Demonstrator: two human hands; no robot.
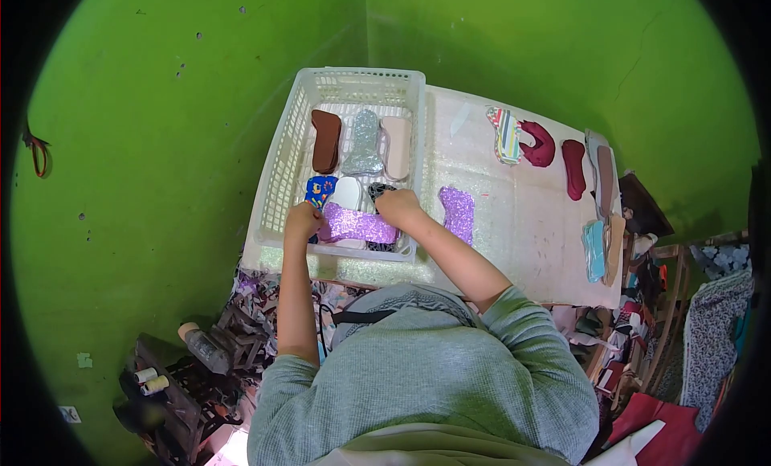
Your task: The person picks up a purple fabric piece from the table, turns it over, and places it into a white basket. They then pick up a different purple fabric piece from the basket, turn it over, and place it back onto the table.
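Note:
Over the near end of a white plastic basket (pixel 279 165), a purple glittery piece (pixel 359 225) lies crosswise between my hands. My left hand (pixel 303 222) is closed at its left end, beside a blue patterned piece (pixel 320 188). My right hand (pixel 399 210) is at its right end, next to a black-and-grey patterned piece (pixel 379 190); the fingertips are partly hidden. White pieces (pixel 348 193) show between the hands. Farther back in the basket lie brown (pixel 326 141), silver glittery (pixel 364 142) and beige (pixel 397 148) stacks.
On the white table (pixel 514 225) right of the basket lie another purple glittery piece (pixel 458 214), a striped piece (pixel 505 135), dark red pieces (pixel 573 169) and light blue pieces (pixel 594 251). Fabric scraps (pixel 257 305) are heaped below the table edge.

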